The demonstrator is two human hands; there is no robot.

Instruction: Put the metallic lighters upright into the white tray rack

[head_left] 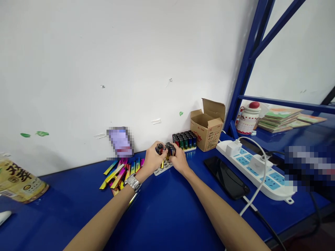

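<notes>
My left hand (153, 159), with a metal watch on the wrist, is closed round a bunch of dark-capped lighters (159, 149). My right hand (178, 158) is closed on more lighters (170, 150) standing in a white tray (159, 170) on the blue table. Behind the tray, another tray holds several upright lighters (185, 139) with black tops. To the left of my left hand lies a loose heap of shiny rainbow-coloured lighter sleeves (120, 172).
An open cardboard box (208, 127) stands by the wall. A black phone (226, 177) lies flat to the right, beside a white power strip (255, 169) with plugs and cables. A yellow packet (18, 181) sits far left. A blue shelf frame (246, 66) rises right.
</notes>
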